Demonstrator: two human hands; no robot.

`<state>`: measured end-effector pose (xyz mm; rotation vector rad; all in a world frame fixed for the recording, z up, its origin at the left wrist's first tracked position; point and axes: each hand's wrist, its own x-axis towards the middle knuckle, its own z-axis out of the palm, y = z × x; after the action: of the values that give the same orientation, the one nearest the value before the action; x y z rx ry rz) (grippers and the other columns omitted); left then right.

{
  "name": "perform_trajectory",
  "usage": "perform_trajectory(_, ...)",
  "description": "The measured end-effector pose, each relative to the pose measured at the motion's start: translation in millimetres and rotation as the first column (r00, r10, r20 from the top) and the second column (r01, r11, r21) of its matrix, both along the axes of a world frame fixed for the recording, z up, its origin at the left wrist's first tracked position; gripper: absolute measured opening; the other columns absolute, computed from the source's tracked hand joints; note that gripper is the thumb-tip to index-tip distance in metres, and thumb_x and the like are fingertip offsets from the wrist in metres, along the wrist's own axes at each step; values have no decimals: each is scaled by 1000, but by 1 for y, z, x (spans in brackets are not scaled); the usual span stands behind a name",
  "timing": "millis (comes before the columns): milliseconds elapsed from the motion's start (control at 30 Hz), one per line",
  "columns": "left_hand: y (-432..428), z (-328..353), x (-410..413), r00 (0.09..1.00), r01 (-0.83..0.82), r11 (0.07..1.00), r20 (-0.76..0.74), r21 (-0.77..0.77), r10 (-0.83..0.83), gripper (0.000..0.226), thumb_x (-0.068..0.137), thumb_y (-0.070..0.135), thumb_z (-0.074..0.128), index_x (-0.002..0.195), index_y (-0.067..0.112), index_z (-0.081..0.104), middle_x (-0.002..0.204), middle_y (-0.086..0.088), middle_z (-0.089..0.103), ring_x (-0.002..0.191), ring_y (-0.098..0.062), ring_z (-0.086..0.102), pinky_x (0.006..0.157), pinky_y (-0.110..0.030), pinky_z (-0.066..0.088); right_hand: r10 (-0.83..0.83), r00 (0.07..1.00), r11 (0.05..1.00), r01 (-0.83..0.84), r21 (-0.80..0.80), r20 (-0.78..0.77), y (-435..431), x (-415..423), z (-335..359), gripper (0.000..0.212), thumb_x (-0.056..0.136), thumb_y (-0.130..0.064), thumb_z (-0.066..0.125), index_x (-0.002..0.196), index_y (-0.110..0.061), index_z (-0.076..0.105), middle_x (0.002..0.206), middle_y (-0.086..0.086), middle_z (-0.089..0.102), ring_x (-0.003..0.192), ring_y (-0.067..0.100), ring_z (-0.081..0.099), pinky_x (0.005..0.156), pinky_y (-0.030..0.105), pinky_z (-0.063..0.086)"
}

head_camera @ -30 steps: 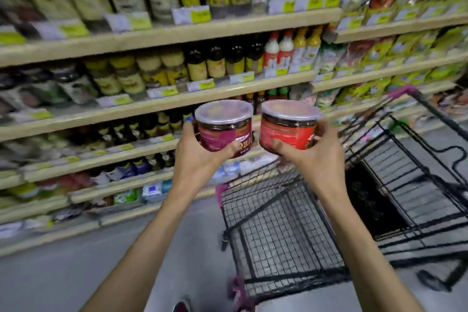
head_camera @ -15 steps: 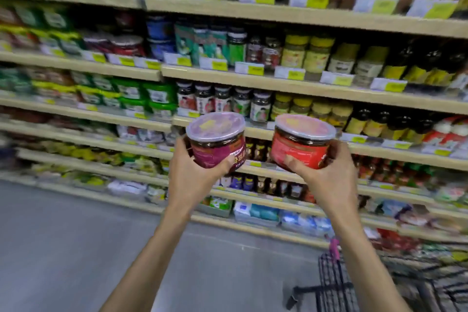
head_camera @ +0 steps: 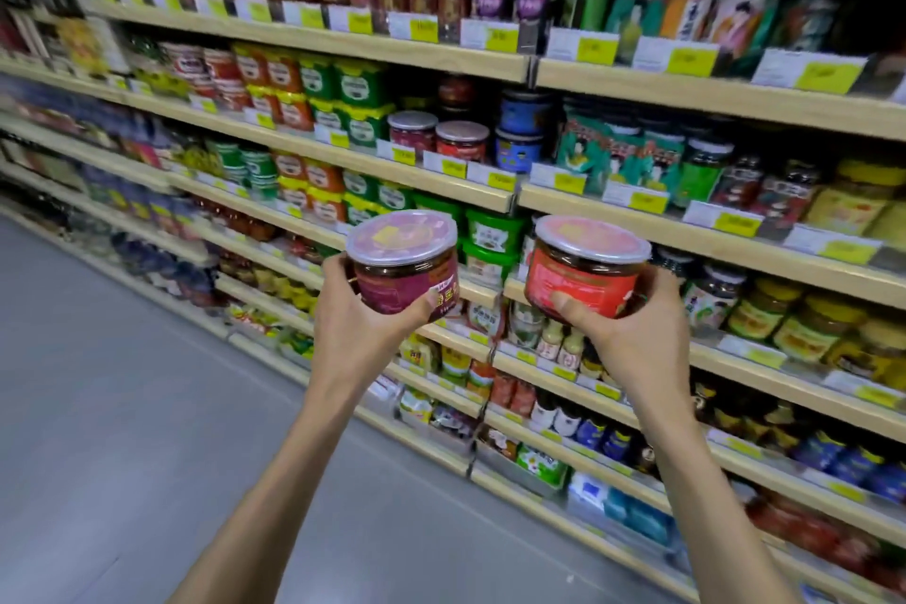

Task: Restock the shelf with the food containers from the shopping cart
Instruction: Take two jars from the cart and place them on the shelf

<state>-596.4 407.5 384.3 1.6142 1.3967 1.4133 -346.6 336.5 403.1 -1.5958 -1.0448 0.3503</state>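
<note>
Head view: left hand [head_camera: 365,329] grips maroon-labelled jar [head_camera: 404,260], right hand [head_camera: 632,334] red-labelled jar [head_camera: 586,267]; rigid, probably weighty, best held around their sides.

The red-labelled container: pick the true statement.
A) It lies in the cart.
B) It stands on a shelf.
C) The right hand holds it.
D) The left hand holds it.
C: the right hand holds the red-labelled container in the air in front of the shelves, with its thumb across the label, while the left hand holds the purple-labelled container.
</note>
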Motion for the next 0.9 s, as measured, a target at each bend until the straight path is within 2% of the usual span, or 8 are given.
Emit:
perform_trajectory(133, 56, -1, -15, 1000, -27, 1000, 2, 8, 26, 81, 68, 37, 90, 132, 16, 45, 116, 8, 55, 94, 11, 55, 64, 0, 44, 26, 999, 1000, -26, 3, 21, 61, -18, -1, 85, 68, -40, 90, 137, -17, 47, 115, -8, 57, 92, 7, 57, 63, 4, 37)
perform_trajectory(267, 120, 0, -23, 1000, -14, 1000, -10, 21, 14, 81, 68, 40, 89, 131, 20, 42, 122, 5, 56, 102, -6, 58, 66, -1, 44, 40, 999, 999, -40, 17, 29, 125, -28, -2, 83, 68, -42, 89, 136, -19, 47, 116, -9, 58, 89, 3, 58, 62, 3, 39)
perform_trajectory(367, 164, 4, -27, 1000, -2, 999, 6, 37, 1, 83, 69, 40, 89, 134, 22, 41, 122, 8, 53, 107, -7, 57, 72, -6, 44, 24, 999, 999, -25, 32, 21, 168, -34, 2, 85, 68, -42, 90, 138, -19, 46, 115, -10, 56, 92, 6, 57, 66, 7, 38)
perform_trajectory(500, 219, 6, -31, 1000, 3, 999, 15, 38, -4, 82, 70, 43, 88, 134, 25, 40, 124, 8, 53, 110, -9, 57, 73, -7, 43, 19, 1000, 998, -18, 52, -3, 219, -39, 6, 86, 66, -40, 91, 137, -21, 46, 112, -14, 56, 87, -15, 54, 70, 8, 42)
perform_trajectory(633, 271, 12, -31, 999, 33, 997, 15, 74, -35, 86, 66, 48, 89, 133, 25, 40, 125, 7, 53, 112, -11, 57, 80, -16, 48, -24, 1000, 997, 25, 67, -16, 261, -45, 8, 83, 66, -40, 92, 133, -24, 45, 114, -15, 56, 89, -14, 54, 76, 16, 46)
perform_trajectory(733, 307, 18, -27, 997, 66, 992, 21, 103, -68, 81, 64, 53, 86, 125, 30, 37, 116, 15, 50, 110, -9, 56, 86, -26, 53, -51, 998, 996, 53, 76, -28, 289, -53, 9, 83, 67, -37, 92, 134, -24, 44, 112, -16, 56, 88, -18, 52, 69, 6, 42)
perform_trajectory(833, 344, 21, -22, 994, 109, 988, 17, 110, -111, 82, 65, 54, 86, 127, 23, 41, 114, 16, 51, 110, -10, 56, 86, -25, 51, -112, 994, 990, 113, 85, -19, 315, -61, 10, 86, 67, -35, 92, 137, -18, 43, 119, -10, 57, 89, -13, 55, 66, 1, 42)
perform_trajectory(900, 368, 21, -20, 988, 153, 982, 14, 108, -155, 88, 63, 56, 85, 131, 18, 42, 120, 9, 53, 110, -11, 57, 83, -20, 49, -152, 988, 985, 152, 86, -11, 332, -68, 11, 90, 66, -39, 92, 138, -18, 43, 120, -9, 55, 96, 0, 58, 76, 7, 45)
